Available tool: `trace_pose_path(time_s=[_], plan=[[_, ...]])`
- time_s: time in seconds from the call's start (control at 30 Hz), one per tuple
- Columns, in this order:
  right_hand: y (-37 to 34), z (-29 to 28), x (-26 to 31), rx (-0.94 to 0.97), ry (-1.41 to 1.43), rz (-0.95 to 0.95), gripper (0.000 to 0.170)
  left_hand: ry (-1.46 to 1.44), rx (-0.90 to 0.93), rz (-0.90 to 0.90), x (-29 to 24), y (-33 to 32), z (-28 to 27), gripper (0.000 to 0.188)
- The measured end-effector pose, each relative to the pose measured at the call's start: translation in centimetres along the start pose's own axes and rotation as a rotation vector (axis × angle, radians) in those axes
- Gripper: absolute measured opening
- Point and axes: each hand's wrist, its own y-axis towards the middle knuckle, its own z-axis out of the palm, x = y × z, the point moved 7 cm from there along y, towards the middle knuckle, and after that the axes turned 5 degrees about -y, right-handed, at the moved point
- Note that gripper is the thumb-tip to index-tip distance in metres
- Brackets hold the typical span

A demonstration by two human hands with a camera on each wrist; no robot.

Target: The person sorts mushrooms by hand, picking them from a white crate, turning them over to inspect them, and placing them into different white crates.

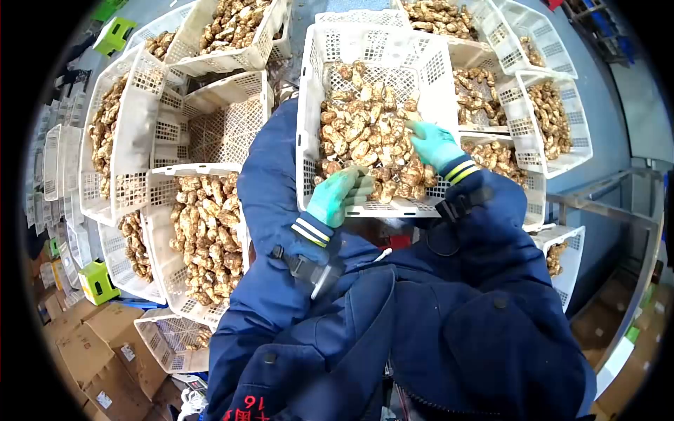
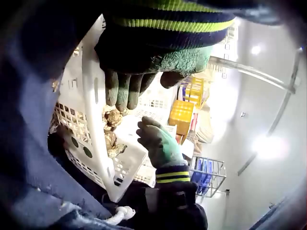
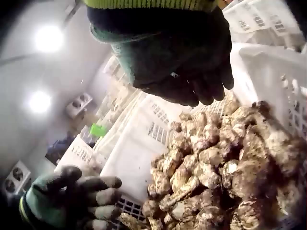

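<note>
White, rectangular, lattice-walled plastic crate [image 1: 309, 112] holding a heap of knobby, brown-and-cream tubers [image 1: 365, 133], massed from the near edge past the middle. The left hand [image 1: 342, 193], in a mint-green glove, lies at the near left corner, fingers extended; the right hand [image 1: 434, 146], gloved alike, hangs inside the right edge, fingers loosely straight; whether its fingertips touch the tubers cannot be told.

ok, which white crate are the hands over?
The middle one in the head view, the white crate directly before the person: left hand near its front left corner, right hand by its right wall. The other crates have neither.
</note>
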Motion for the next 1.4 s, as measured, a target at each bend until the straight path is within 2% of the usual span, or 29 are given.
trace_pose_path(time_s=[0.03,0.1,0.17,0.2,0.23,0.33,0.43,0.47,0.5,0.57,0.6,0.63,0.7,0.73,0.77,0.8,0.83,0.87,0.97,1.03,1.1,1.17,1.2,1.27,1.3,1.33,1.37,1.4], plan=[[0.4,0.3,0.6,0.019,-0.049,-0.045,0.042,-0.011,0.045,-0.032,0.3,0.5,-0.5,0.032],[2.9,1.2,2.8,-0.050,-0.128,-0.171,0.044,0.002,0.057,0.026,-0.9,-0.8,1.2,0.038],[4.8,1.8,5.6,-0.102,-0.189,-0.266,0.049,-0.042,0.163,0.045,-0.3,0.1,0.4,0.042],[6.6,3.2,6.4,0.016,-0.174,-0.339,0.055,-0.044,0.120,0.041,-0.4,0.0,0.5,0.046],[8.1,4.8,7.1,0.032,-0.321,-0.369,0.058,-0.046,0.077,0.037,-0.4,-0.2,0.7,0.050],[10.0,8.5,7.2,0.212,-0.485,-0.247,0.068,-0.043,0.169,0.036,-0.4,0.2,0.7,0.047],[9.0,7.9,8.2,0.144,-0.488,-0.181,0.047,-0.060,0.106,0.050,-0.3,0.4,0.4,0.048],[8.6,7.8,8.0,0.071,-0.451,-0.220,0.034,-0.060,0.088,0.058,0.2,0.8,-0.3,0.048],[7.9,7.4,7.9,-0.113,-0.376,-0.295,0.034,-0.033,0.092,0.065,-0.5,0.1,0.4,0.048],[7.3,6.8,6.7,-0.033,-0.275,-0.275,0.038,-0.082,0.062,0.088,-0.8,0.3,0.3,0.047],[5.9,5.2,6.9,-0.113,-0.153,-0.327,0.043,-0.060,-0.018,0.153,-0.9,0.4,-0.7,0.047],[4.0,2.8,8.1,-0.132,-0.076,-0.352,0.047,-0.110,-0.186,0.073,-1.0,0.9,-1.3,0.049],[0.5,0.3,9.4,-0.286,-0.108,-0.419,0.043,-0.178,-0.057,0.083,-1.3,0.5,-0.4,0.049],[-1.1,-0.6,10.3,-0.275,-0.130,-0.410,0.044,-0.118,-0.078,0.113,-1.2,0.3,0.0,0.046],[-2.6,-1.1,11.2,-0.265,-0.153,-0.398,0.045,-0.146,-0.004,0.023,-0.8,0.2,1.2,0.038],[-3.3,-0.1,11.4,-0.191,-0.205,-0.356,0.046,-0.087,-0.004,0.082,-0.2,0.6,0.7,0.033],[-4.5,-0.6,11.9,-0.258,-0.220,-0.396,0.048,-0.029,-0.005,0.144,0.2,0.9,0.0,0.029],[-4.6,-0.3,11.6,-0.297,-0.172,-0.417,0.050,-0.037,0.068,0.080,-0.8,-1.0,1.8,0.023],[-5.1,-0.8,11.0,-0.333,0.062,-0.464,0.052,-0.108,0.198,0.017,-0.5,-0.3,1.2,0.026],[-5.2,-0.7,10.6,-0.325,0.103,-0.477,0.050,0.044,0.063,0.115,-0.8,-1.0,1.1,0.027],[-6.1,-2.0,11.7,-0.305,0.082,-0.503,0.051,-0.034,0.198,0.022,-1.3,-2.5,3.8,0.025],[-6.6,-2.4,12.4,-0.360,0.033,-0.530,0.053,0.028,0.146,0.068,-0.9,-1.8,2.2,0.026],[-6.8,-2.5,12.5,-0.362,0.059,-0.533,0.053,-0.017,0.222,0.048,-0.7,-1.5,2.1,0.025],[-7.1,-3.5,12.9,-0.410,0.169,-0.614,0.057,0.407,0.139,0.386,-1.5,0.2,-1.3,0.023],[-7.1,-3.9,12.6,-0.542,0.256,-0.625,0.058,0.154,0.059,0.319,-2.0,-1.1,-0.1,0.019],[-5.5,-2.8,10.7,-0.397,0.584,-0.365,0.057,-0.109,-0.031,0.279,-2.5,-2.4,1.2,0.016],[-4.8,-1.7,10.0,-0.221,0.816,-0.206,0.052,-0.174,0.116,0.207,-2.6,-2.0,1.6,0.018],[-4.5,-0.5,9.2,-0.082,1.040,-0.010,0.051,-0.224,0.155,0.198,-2.6,-2.0,1.6,0.018]])
